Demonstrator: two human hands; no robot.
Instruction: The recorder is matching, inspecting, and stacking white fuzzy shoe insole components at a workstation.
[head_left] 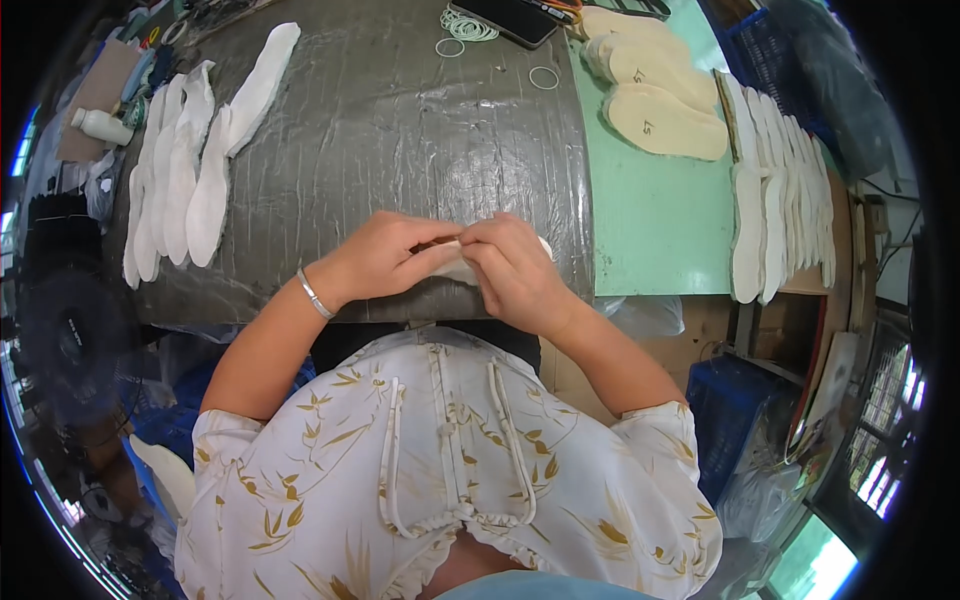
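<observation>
together, both hands (385,258) (512,265) on a white piece (457,270) over the tabletop (380,130)

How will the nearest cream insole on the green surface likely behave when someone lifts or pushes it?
The cream insole is probably light, as it looks thin for its length. It may flex somewhat for the same reason. Its broad, flat shape suggests sliding over the green surface rather than rolling.

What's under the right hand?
Part of a white piece shows between the right hand and left hand; a pale sliver, perhaps the same piece, peeks past the right hand's outer edge. Grey tabletop lies below. Anything directly beneath the palm is covered.
</observation>
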